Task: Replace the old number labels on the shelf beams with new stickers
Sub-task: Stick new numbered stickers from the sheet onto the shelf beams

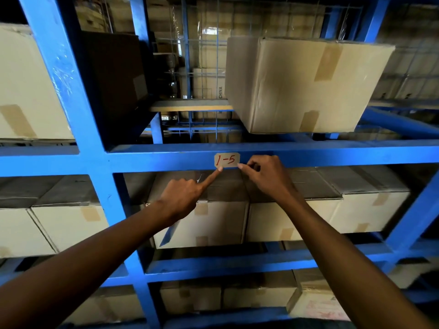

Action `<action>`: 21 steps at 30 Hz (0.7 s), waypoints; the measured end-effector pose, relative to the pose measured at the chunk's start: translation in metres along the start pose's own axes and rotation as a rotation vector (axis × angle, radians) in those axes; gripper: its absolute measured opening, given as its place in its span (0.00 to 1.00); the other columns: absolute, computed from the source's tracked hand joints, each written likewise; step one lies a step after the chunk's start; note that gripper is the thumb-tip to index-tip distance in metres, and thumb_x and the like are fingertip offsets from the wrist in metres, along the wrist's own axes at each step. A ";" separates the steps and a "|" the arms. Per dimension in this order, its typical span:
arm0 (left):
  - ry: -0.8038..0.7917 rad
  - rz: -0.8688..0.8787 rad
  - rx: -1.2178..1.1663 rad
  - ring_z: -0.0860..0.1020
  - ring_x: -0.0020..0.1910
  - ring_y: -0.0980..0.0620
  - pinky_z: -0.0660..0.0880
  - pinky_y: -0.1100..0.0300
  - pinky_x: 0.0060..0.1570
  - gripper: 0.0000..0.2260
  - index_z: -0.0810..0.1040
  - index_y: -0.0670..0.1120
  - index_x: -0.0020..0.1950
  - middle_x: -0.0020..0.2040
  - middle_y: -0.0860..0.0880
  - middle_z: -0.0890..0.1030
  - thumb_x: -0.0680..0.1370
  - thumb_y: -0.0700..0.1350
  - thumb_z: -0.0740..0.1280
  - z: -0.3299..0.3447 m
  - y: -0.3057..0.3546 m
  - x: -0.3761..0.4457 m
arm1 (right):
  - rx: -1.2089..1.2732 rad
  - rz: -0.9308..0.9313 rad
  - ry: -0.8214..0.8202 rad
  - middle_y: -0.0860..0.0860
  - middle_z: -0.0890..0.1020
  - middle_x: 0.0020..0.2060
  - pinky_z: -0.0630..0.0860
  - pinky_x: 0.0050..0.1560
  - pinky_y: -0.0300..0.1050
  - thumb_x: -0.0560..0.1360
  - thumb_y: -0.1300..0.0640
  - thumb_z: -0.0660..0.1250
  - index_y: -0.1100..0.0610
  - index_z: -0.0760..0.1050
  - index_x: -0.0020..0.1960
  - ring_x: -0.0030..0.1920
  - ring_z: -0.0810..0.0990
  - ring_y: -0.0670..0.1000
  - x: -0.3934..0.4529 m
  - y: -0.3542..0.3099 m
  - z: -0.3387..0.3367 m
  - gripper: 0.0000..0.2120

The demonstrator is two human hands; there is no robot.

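The label (pixel 227 160), a tan slip marked "1-5" in red, sits on the front face of the blue shelf beam (pixel 308 154), just right of the upright post (pixel 95 148). Whether it is the old label or a new sticker cannot be told.

Left hand (pixel 181 198): fingers curled in, index finger extended, its tip touching the label's lower edge. It grasps nothing.

Right hand (pixel 266 174): fingers bunched, one fingertip at the label's lower right corner. Whether it pinches that corner or only presses on it cannot be told.

Risks from this position:

- If the label is being peeled, a fast pull from one corner may tear the paper and leave scraps or adhesive on the beam. A new sticker placed over residue is likely to bond poorly.
- If the label is being pressed on, uneven pressure from two fingertips may trap a crease or set it crooked along the beam.
- A fingernail scraping at the edge may chip the blue paint.
- The cardboard box (pixel 304 84) on the shelf above overhangs the beam, tilted toward the near side. A jolt to the beam could shift it.
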State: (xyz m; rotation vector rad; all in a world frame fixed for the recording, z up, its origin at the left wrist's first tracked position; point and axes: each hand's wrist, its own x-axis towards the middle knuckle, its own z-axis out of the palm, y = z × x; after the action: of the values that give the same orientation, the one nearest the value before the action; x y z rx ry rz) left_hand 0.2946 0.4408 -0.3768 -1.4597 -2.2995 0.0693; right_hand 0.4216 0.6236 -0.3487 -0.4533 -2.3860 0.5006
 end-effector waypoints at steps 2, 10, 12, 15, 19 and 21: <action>0.014 -0.029 -0.108 0.67 0.25 0.52 0.68 0.57 0.27 0.47 0.23 0.62 0.67 0.30 0.49 0.68 0.77 0.39 0.63 0.002 0.000 -0.003 | 0.025 0.032 0.019 0.50 0.79 0.33 0.68 0.32 0.38 0.75 0.48 0.65 0.56 0.78 0.40 0.33 0.76 0.45 -0.004 0.002 0.002 0.12; 0.156 -0.030 -1.112 0.78 0.48 0.68 0.72 0.77 0.42 0.32 0.55 0.56 0.75 0.55 0.54 0.77 0.77 0.39 0.66 -0.001 -0.004 -0.021 | 0.320 0.221 -0.021 0.49 0.82 0.39 0.72 0.40 0.36 0.75 0.50 0.65 0.57 0.80 0.46 0.40 0.78 0.43 -0.034 -0.007 0.009 0.11; 0.148 -0.103 -1.340 0.78 0.51 0.66 0.75 0.73 0.46 0.32 0.57 0.58 0.74 0.59 0.54 0.76 0.76 0.38 0.67 0.001 -0.003 -0.027 | 0.475 0.300 -0.087 0.51 0.82 0.46 0.73 0.45 0.35 0.75 0.52 0.65 0.59 0.79 0.55 0.45 0.79 0.45 -0.041 -0.015 0.010 0.13; 0.180 -0.167 -1.502 0.81 0.51 0.60 0.79 0.67 0.46 0.33 0.60 0.64 0.70 0.60 0.50 0.78 0.75 0.37 0.68 0.002 -0.009 -0.038 | 0.656 0.401 -0.200 0.53 0.83 0.50 0.75 0.51 0.38 0.74 0.56 0.67 0.56 0.76 0.59 0.49 0.80 0.46 -0.059 -0.024 0.015 0.14; 0.150 -0.183 -1.591 0.81 0.50 0.60 0.79 0.66 0.44 0.34 0.59 0.62 0.71 0.60 0.47 0.78 0.74 0.37 0.69 0.003 -0.025 -0.057 | 0.745 0.455 -0.208 0.53 0.82 0.48 0.76 0.50 0.41 0.71 0.64 0.69 0.51 0.74 0.60 0.51 0.80 0.49 -0.084 -0.045 0.026 0.19; 0.133 -0.174 -1.613 0.81 0.48 0.63 0.78 0.69 0.42 0.35 0.59 0.59 0.72 0.58 0.48 0.78 0.73 0.36 0.70 0.003 -0.036 -0.070 | 0.762 0.498 -0.140 0.54 0.83 0.44 0.77 0.49 0.43 0.71 0.68 0.68 0.55 0.73 0.61 0.48 0.80 0.49 -0.095 -0.063 0.035 0.21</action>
State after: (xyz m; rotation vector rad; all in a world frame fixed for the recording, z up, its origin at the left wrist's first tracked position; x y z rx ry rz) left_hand 0.2883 0.3641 -0.3926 -1.5951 -2.1920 -2.2340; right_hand 0.4557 0.5186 -0.3947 -0.6573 -1.9783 1.6235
